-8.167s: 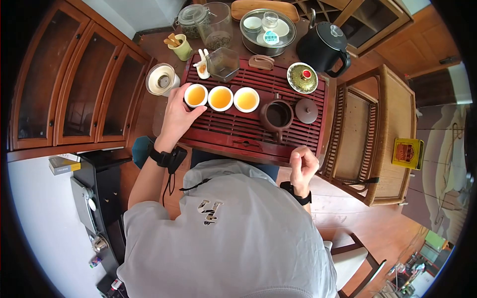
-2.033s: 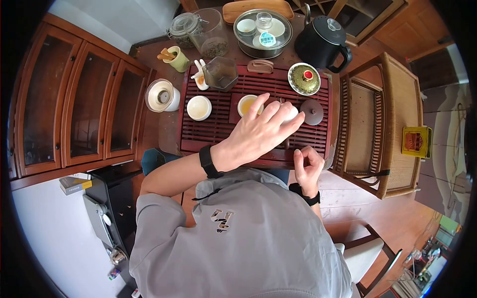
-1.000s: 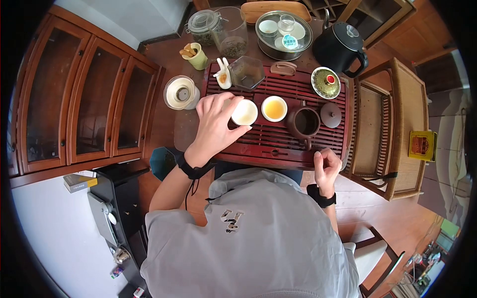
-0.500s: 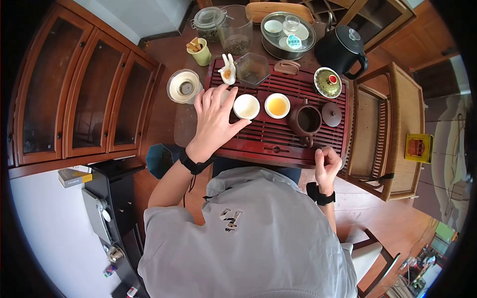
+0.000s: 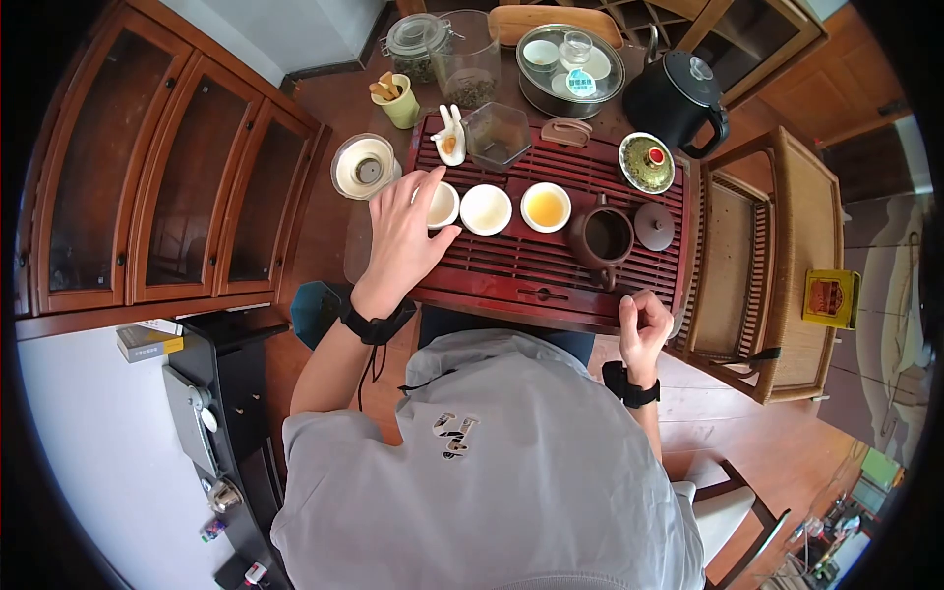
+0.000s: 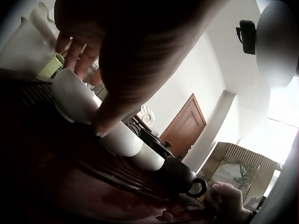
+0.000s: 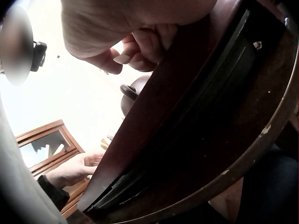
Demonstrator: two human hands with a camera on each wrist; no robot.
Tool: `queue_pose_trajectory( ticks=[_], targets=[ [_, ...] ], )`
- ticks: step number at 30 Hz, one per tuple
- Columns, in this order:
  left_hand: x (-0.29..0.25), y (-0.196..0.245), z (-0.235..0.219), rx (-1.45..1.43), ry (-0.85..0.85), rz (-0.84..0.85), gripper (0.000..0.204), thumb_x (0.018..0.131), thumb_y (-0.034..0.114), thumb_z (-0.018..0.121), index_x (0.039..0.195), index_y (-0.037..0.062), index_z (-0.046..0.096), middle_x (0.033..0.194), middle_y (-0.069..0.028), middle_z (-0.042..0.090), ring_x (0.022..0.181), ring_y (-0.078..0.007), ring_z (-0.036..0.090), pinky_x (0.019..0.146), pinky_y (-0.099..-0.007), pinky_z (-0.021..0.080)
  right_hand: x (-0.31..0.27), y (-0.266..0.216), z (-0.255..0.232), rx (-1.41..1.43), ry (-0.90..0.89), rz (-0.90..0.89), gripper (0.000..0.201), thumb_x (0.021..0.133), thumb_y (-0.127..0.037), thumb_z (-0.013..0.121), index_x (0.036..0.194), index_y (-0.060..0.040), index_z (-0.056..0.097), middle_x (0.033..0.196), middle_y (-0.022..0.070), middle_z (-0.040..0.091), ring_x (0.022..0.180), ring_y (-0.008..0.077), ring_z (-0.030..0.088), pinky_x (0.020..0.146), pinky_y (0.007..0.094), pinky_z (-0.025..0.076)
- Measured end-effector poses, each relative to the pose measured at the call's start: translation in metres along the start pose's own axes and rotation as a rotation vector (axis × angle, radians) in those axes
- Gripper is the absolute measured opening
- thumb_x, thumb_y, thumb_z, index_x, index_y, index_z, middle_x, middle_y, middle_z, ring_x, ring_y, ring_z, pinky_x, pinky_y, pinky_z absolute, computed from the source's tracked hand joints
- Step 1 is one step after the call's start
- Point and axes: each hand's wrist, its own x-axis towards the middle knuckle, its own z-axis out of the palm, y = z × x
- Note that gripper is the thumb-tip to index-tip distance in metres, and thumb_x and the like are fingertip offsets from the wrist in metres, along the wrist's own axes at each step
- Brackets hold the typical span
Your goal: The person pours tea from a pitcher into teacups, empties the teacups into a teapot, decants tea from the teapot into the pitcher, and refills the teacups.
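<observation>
Three white teacups stand in a row on the slatted red tea tray (image 5: 492,285). My left hand (image 5: 401,236) is at the left teacup (image 5: 447,207), its fingers spread and partly covering it. In the left wrist view, the thumb comes down beside that teacup and the other fingers are behind it. The middle teacup (image 5: 486,209) looks pale inside, without amber tea. Amber tea fills the right teacup (image 5: 546,207). Beside it is a lidless brown teapot (image 5: 602,236), its lid (image 5: 654,226) on the tray. My right hand (image 5: 644,324), loosely curled, holds nothing at the tray's front edge.
Behind the cups are a hexagonal glass pitcher (image 5: 497,138), a white hand-shaped holder (image 5: 450,136) and a lidded green bowl (image 5: 647,162). A strainer cup (image 5: 364,167) stands left of the tray. A black kettle (image 5: 678,98) and a lidded steel pot (image 5: 570,93) are farther back.
The middle teacup, earlier held tilted over the teapot by my left hand, now stands in the row. My left hand has let go and moved left, uncovering part of the left teacup.
</observation>
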Motion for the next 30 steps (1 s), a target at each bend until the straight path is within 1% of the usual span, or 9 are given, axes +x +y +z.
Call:
queue_pose_trajectory(
  ticks=[2, 6, 10, 15, 17, 18, 26, 29, 30],
  targets=[
    [0.001, 0.011, -0.006, 0.029, 0.058, 0.018, 0.076, 0.071, 0.018, 0.085, 0.140, 0.0090, 0.053, 0.133, -0.0110, 0.055, 0.125, -0.0333, 0.049, 0.107, -0.0465, 0.033, 0.001, -0.001, 0.000, 0.003, -0.004, -0.001, 0.026, 0.088, 0.000, 0.067, 0.069, 0.0002, 0.048, 0.062, 0.0056, 0.049, 0.055, 0.0136, 0.041, 0.052, 0.0298, 0.034],
    [0.008, 0.047, -0.013, -0.047, 0.004, 0.130, 0.074, 0.071, 0.021, 0.086, 0.137, 0.0083, 0.056, 0.132, -0.0116, 0.055, 0.123, -0.0336, 0.048, 0.105, -0.0472, 0.034, 0.000, -0.001, 0.000, 0.004, -0.003, 0.011, 0.026, 0.087, -0.001, 0.067, 0.069, 0.0000, 0.049, 0.061, 0.0057, 0.049, 0.055, 0.0137, 0.041, 0.052, 0.0298, 0.034],
    [0.025, 0.074, 0.007, -0.139, -0.133, 0.260, 0.084, 0.071, 0.021, 0.085, 0.143, 0.0015, 0.047, 0.134, -0.0157, 0.052, 0.123, -0.0356, 0.048, 0.106, -0.0450, 0.039, 0.001, -0.001, 0.000, 0.017, -0.005, -0.007, 0.025, 0.087, -0.001, 0.068, 0.069, -0.0003, 0.050, 0.061, 0.0062, 0.051, 0.054, 0.0140, 0.044, 0.051, 0.0295, 0.035],
    [0.044, 0.086, 0.039, -0.038, -0.096, 0.345, 0.085, 0.070, 0.020, 0.086, 0.142, -0.0024, 0.047, 0.132, -0.0162, 0.053, 0.122, -0.0337, 0.049, 0.103, -0.0423, 0.042, 0.001, -0.003, 0.000, 0.021, 0.010, -0.018, 0.025, 0.086, -0.002, 0.068, 0.069, -0.0010, 0.050, 0.060, 0.0059, 0.051, 0.052, 0.0138, 0.044, 0.050, 0.0288, 0.034],
    [0.048, 0.085, 0.044, 0.072, -0.184, 0.318, 0.081, 0.069, 0.019, 0.086, 0.138, -0.0039, 0.051, 0.126, -0.0140, 0.056, 0.118, -0.0316, 0.051, 0.100, -0.0410, 0.044, 0.001, -0.003, 0.000, 0.020, 0.022, -0.010, 0.026, 0.086, -0.003, 0.069, 0.068, -0.0013, 0.050, 0.060, 0.0055, 0.050, 0.051, 0.0136, 0.043, 0.049, 0.0284, 0.033],
    [0.050, 0.087, 0.045, 0.093, -0.130, 0.335, 0.076, 0.068, 0.019, 0.087, 0.133, -0.0046, 0.055, 0.120, -0.0128, 0.058, 0.116, -0.0300, 0.053, 0.098, -0.0406, 0.044, 0.001, -0.002, 0.000, 0.028, 0.014, -0.014, 0.026, 0.086, -0.003, 0.069, 0.068, -0.0015, 0.050, 0.060, 0.0056, 0.050, 0.051, 0.0137, 0.043, 0.048, 0.0284, 0.033],
    [0.057, 0.090, 0.039, 0.110, -0.201, 0.252, 0.067, 0.066, 0.019, 0.087, 0.123, -0.0013, 0.059, 0.115, -0.0116, 0.060, 0.111, -0.0292, 0.053, 0.093, -0.0396, 0.043, 0.003, -0.003, 0.000, 0.031, 0.004, -0.027, 0.026, 0.085, -0.003, 0.069, 0.068, -0.0024, 0.051, 0.060, 0.0068, 0.051, 0.048, 0.0157, 0.044, 0.047, 0.0297, 0.033],
    [0.057, 0.095, 0.033, 0.025, -0.114, 0.266, 0.064, 0.067, 0.014, 0.086, 0.122, 0.0012, 0.056, 0.116, -0.0128, 0.058, 0.111, -0.0318, 0.055, 0.092, -0.0422, 0.046, 0.002, -0.002, 0.000, 0.028, 0.011, -0.024, 0.026, 0.085, -0.003, 0.070, 0.067, -0.0027, 0.051, 0.059, 0.0066, 0.051, 0.048, 0.0158, 0.044, 0.046, 0.0298, 0.033],
    [0.058, 0.098, 0.032, -0.105, -0.092, 0.228, 0.065, 0.068, 0.011, 0.085, 0.124, 0.0023, 0.054, 0.118, -0.0135, 0.057, 0.112, -0.0336, 0.057, 0.091, -0.0439, 0.048, 0.002, -0.002, 0.000, 0.028, 0.014, -0.022, 0.026, 0.085, -0.003, 0.070, 0.067, -0.0027, 0.051, 0.059, 0.0066, 0.051, 0.048, 0.0158, 0.044, 0.046, 0.0298, 0.033]
  ],
)
